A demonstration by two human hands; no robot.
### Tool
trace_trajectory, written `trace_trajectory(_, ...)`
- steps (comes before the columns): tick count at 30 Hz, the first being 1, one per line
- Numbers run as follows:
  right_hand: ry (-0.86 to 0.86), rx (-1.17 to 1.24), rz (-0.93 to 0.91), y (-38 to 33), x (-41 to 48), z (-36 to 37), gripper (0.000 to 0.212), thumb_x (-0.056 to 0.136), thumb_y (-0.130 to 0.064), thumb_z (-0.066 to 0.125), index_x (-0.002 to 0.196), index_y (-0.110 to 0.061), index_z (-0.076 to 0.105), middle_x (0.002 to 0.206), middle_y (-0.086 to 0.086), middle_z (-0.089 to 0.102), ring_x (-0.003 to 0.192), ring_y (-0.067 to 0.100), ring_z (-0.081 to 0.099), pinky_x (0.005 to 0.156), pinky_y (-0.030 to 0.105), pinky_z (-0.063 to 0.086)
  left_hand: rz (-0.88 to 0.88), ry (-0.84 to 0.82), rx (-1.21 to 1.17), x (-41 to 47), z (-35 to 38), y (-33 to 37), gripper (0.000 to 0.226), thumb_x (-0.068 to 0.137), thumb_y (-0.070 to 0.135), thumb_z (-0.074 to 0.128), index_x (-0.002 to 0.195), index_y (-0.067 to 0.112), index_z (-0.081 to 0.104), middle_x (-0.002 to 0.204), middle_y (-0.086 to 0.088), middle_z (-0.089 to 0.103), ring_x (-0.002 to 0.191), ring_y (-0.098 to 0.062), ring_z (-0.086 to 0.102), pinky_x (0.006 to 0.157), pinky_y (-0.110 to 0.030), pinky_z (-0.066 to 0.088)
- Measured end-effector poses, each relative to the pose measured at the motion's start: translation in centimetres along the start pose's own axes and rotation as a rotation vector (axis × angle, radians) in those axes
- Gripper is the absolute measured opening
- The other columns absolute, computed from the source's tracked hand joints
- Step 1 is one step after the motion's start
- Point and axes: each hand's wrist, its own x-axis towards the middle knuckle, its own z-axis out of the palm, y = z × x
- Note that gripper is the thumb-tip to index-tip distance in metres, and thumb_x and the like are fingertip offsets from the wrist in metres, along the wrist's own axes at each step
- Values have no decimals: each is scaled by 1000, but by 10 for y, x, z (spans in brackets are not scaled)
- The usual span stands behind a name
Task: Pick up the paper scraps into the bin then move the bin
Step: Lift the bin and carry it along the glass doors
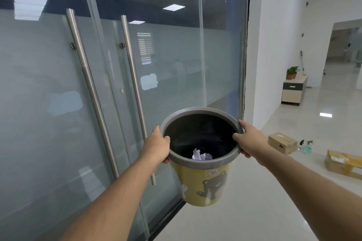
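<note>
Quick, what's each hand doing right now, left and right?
Left hand: closed on the grey rim of the yellow plastic bin, holding it up.
Right hand: closed on the rim's opposite side, sharing the lift.

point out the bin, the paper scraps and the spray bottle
bin [199, 168], head view, grey rim at its near edge
paper scraps [200, 156], head view, middle of the crumpled white wad inside the bin
spray bottle [307, 147], head view, its clear greenish body on the floor
</note>
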Motion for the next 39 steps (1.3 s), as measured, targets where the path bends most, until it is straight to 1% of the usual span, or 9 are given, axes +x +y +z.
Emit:
trace_trajectory(9, -3, 8, 14, 10, 40, 12, 41, 92, -13, 51, 130, -26, 46, 85, 10, 63, 56, 19, 58, 38, 19, 44, 8, 18, 5, 40, 17, -5, 35, 103, 24, 45, 137, 24, 47, 111, -12, 66, 71, -25, 72, 49, -32, 62)
trace_trajectory(13, -12, 1, 32, 23, 52, 32, 41, 88, -12, 49, 127, -27, 47, 87, 15, 66, 60, 26, 61, 44, 30, 51, -6, 10, 8, 53, 30, -26, 38, 103, 25, 46, 141, 24, 44, 111, -11, 65, 73, -23, 71, 44, -26, 56)
trace_trajectory(17, -5, -18, 59, 60, 60, 65, 46, 81, -9, 47, 123, -28, 49, 79, 13, 66, 52, 27, 59, 40, 30, 49, -29, -11, 49, 62, 57, -63, 39, 103, 25, 47, 142, 26, 43, 101, -9, 66, 65, -22, 71, 43, -25, 55)
trace_trajectory(19, -6, -55, 79, 88, 62, 87, 47, 79, -8, 47, 121, -27, 49, 81, 11, 66, 58, 31, 63, 46, 35, 54, -57, -29, 71, 64, 79, -89, 39, 103, 24, 46, 142, 28, 42, 100, -8, 65, 65, -22, 70, 43, -26, 54)
trace_trajectory(23, -26, -137, 127, 167, 59, 141, 49, 77, -8, 48, 124, -25, 48, 94, 12, 66, 78, 37, 64, 73, 49, 58, -118, -75, 111, 60, 137, -165, 47, 103, 25, 44, 149, 30, 35, 104, -6, 66, 68, -24, 69, 43, -32, 56)
trace_trajectory(27, -78, -210, 181, 266, 41, 206, 42, 77, -11, 48, 117, -24, 46, 91, 15, 65, 73, 38, 62, 70, 49, 57, -186, -134, 140, 43, 205, -262, 49, 102, 24, 43, 150, 32, 33, 107, -13, 67, 71, -33, 71, 50, -41, 63)
trace_trajectory(31, -140, -228, 265, 375, 15, 276, 43, 79, -14, 48, 120, -24, 44, 92, 18, 65, 72, 41, 64, 70, 51, 59, -235, -165, 180, 20, 277, -369, 50, 102, 25, 43, 151, 29, 31, 110, -12, 64, 59, -29, 68, 58, -47, 64)
trace_trajectory(35, -148, -219, 312, 489, -20, 350, 45, 80, -16, 46, 123, -28, 43, 90, 15, 64, 69, 37, 63, 65, 45, 58, -238, -207, 223, -7, 352, -488, 46, 103, 26, 43, 148, 28, 34, 108, -14, 67, 59, -26, 67, 50, -39, 61)
trace_trajectory(39, -142, -214, 310, 602, -53, 424, 46, 81, -12, 44, 124, -29, 41, 89, 14, 65, 68, 26, 60, 61, 36, 52, -249, -255, 224, -32, 425, -596, 45, 104, 26, 43, 147, 29, 33, 110, -18, 67, 78, -35, 72, 66, -50, 65)
